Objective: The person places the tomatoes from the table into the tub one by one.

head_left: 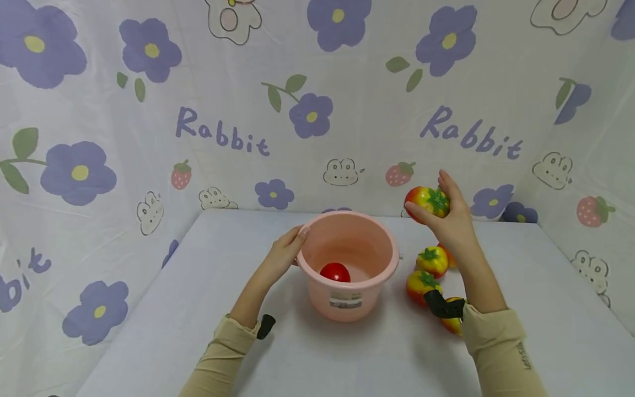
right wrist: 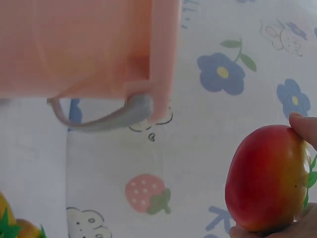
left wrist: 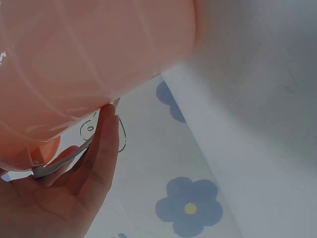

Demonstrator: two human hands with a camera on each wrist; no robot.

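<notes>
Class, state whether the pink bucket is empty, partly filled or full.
Partly filled: the head view shows a red object inside the pink bucket, with much of its inside visibly bare.

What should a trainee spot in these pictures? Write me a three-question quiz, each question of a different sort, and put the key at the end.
1. Fill in the blank: The red round item lies ____ the pink bucket.
2. True or false: The left hand is touching the pink bucket.
3. Multiple choice: Where is the red-and-yellow fruit that the right hand holds?
A) Inside the pink bucket
B) Against the pink bucket's outer wall
C) In the air, apart from the pink bucket

Key: 1. inside; 2. true; 3. C
</notes>
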